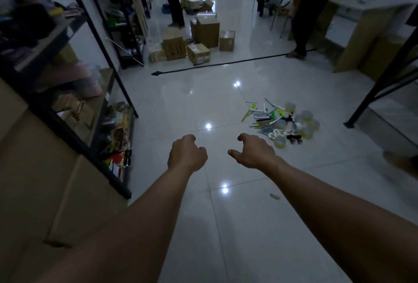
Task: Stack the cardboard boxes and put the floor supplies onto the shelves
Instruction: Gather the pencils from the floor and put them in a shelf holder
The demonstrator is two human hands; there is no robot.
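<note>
My left hand (186, 152) and my right hand (253, 150) reach out side by side over the glossy tiled floor, both empty. The left one has its fingers curled in; the right one has loosely bent fingers and the thumb apart. A pile of floor supplies (282, 122), made of pens, markers, tape rolls and clear round tubs, lies on the tiles ahead to the right of my right hand. Several cardboard boxes (207, 31) stand scattered on the floor further back. A black metal shelf unit (106, 111) filled with goods runs along the left.
A stack of large cardboard boxes (56, 181) fills the near left. A black rod (226, 63) lies across the floor before the far boxes. People stand at the back centre and right (305, 11). A black table leg (371, 92) slants down at right.
</note>
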